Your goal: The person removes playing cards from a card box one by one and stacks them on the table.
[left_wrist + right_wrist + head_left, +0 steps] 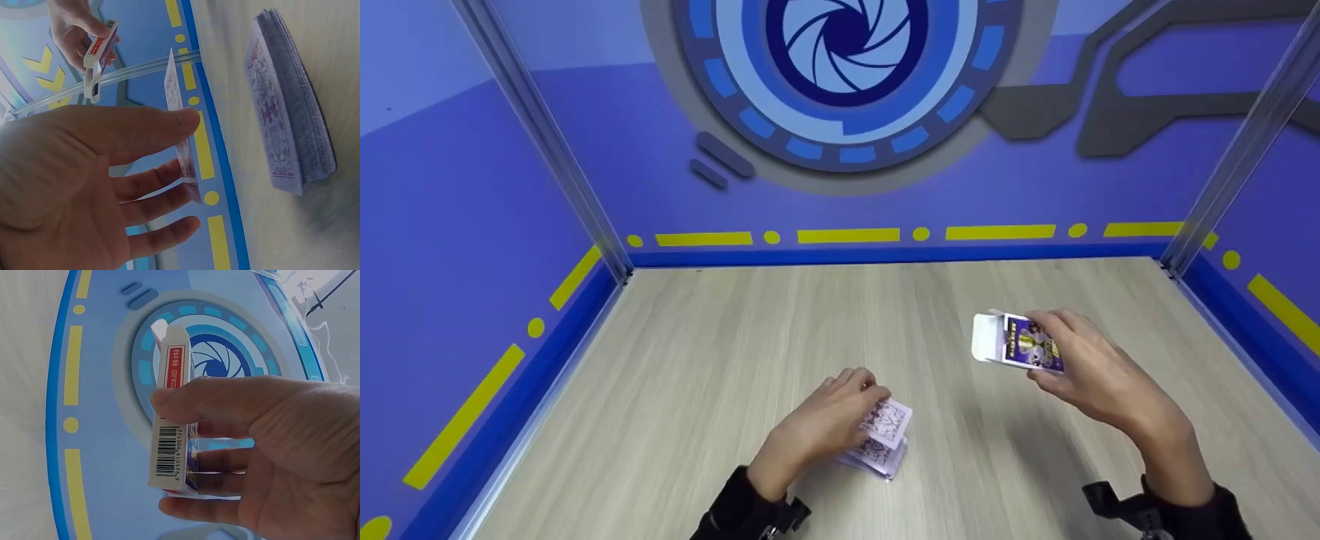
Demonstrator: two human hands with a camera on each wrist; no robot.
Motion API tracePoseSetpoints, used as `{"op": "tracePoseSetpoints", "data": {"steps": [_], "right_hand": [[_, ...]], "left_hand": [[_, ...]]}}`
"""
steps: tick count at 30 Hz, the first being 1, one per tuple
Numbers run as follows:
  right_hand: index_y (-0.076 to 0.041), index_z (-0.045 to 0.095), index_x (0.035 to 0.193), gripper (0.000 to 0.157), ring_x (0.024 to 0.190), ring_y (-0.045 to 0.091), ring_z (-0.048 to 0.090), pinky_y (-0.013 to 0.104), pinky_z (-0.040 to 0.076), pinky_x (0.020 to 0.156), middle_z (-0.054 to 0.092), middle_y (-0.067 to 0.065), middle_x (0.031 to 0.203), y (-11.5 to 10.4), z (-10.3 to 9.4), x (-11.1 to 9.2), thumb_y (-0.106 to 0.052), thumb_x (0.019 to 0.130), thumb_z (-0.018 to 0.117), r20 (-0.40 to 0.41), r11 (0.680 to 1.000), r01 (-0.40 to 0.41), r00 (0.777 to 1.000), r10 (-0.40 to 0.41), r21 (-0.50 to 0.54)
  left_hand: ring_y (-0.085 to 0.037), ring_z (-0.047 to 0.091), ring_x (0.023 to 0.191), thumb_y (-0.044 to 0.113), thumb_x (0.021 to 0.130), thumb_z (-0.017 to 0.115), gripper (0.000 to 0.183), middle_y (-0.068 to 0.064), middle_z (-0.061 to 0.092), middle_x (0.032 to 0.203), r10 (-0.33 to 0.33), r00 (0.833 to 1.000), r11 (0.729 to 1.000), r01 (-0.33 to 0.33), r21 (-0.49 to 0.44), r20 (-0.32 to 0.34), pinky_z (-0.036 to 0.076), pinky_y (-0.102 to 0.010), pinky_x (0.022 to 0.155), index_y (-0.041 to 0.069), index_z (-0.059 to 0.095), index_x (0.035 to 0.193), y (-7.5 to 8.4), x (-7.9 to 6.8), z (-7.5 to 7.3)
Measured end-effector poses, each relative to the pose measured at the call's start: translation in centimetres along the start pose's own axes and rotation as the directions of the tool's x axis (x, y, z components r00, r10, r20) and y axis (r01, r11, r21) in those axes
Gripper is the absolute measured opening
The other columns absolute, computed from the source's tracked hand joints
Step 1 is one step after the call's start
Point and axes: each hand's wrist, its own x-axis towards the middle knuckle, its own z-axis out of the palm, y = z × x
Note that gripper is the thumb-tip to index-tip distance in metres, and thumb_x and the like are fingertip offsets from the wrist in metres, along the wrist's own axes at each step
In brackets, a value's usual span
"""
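Observation:
Between thumb and fingers my left hand (823, 420) pinches a playing card (173, 90), thin and patterned on its back; whether it is one card or a few I cannot tell. Below it, apart from the hand, a deck of playing cards (275, 107) with the same purplish back lies on the table. On the right, my right hand (1099, 375) grips a card box (1027, 343) raised over the table, its white end flap open to the left. A barcode and a red label show on the box's narrow side (167, 453) in the right wrist view.
The light wood-grain table (720, 337) is bounded by a blue back wall (607, 150) and blue side walls with yellow dashes. Clear corner posts (540, 135) stand at the back left and back right.

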Motion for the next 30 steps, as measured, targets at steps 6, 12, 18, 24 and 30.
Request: {"op": "tracePoseSetpoints", "data": {"steps": [6,12,18,24,30], "right_hand": [[0.002,0.053,0.139,0.066,0.100,0.032,0.059,0.050,0.054,0.076,0.059,0.023,0.127,0.2,-0.2,0.0,-0.010,0.082,0.085,0.021,0.999,-0.039,0.999,0.040,-0.032],[0.003,0.054,0.139,0.067,0.101,0.034,0.060,0.053,0.054,0.077,0.060,0.025,0.126,0.2,-0.3,0.1,-0.014,0.082,0.086,0.037,0.998,-0.048,0.998,0.050,-0.052],[0.002,0.055,0.137,0.067,0.095,0.030,0.060,0.049,0.053,0.073,0.062,0.021,0.120,0.2,-0.2,0.2,-0.017,0.081,0.087,0.054,0.997,-0.056,0.997,0.059,-0.051],[0.000,0.056,0.137,0.067,0.090,0.026,0.060,0.045,0.053,0.069,0.063,0.018,0.114,0.2,-0.2,0.2,-0.020,0.081,0.087,0.059,0.997,-0.057,0.996,0.060,-0.054],[0.001,0.056,0.138,0.067,0.090,0.026,0.060,0.045,0.052,0.069,0.063,0.018,0.115,0.3,-0.2,0.1,-0.021,0.082,0.087,0.054,0.997,-0.056,0.997,0.059,-0.059]], "left_hand": [[-0.018,0.055,0.116,0.008,0.081,0.081,0.052,-0.002,0.058,0.126,-0.030,0.998,0.999,0.031,-0.009,0.054,0.049,-0.040,0.101,0.015,0.067,0.131,0.3,0.2,0.8],[-0.018,0.055,0.116,0.003,0.082,0.076,0.047,-0.002,0.058,0.125,-0.052,0.995,0.998,0.055,-0.028,0.091,0.049,-0.037,0.097,0.014,0.070,0.127,0.4,0.2,1.7],[-0.019,0.056,0.119,-0.004,0.082,0.070,0.045,-0.002,0.061,0.126,-0.064,0.992,0.997,0.068,-0.031,0.107,0.050,-0.038,0.098,0.014,0.071,0.123,0.4,0.2,2.1],[-0.017,0.057,0.116,-0.002,0.079,0.073,0.048,0.000,0.063,0.120,-0.071,0.988,0.996,0.078,-0.052,0.136,0.050,-0.037,0.098,0.014,0.071,0.123,0.2,0.2,2.2],[-0.016,0.059,0.108,-0.001,0.075,0.075,0.052,0.000,0.064,0.115,-0.077,0.982,0.995,0.087,-0.047,0.171,0.050,-0.037,0.096,0.014,0.071,0.125,0.1,0.3,2.1]]}}
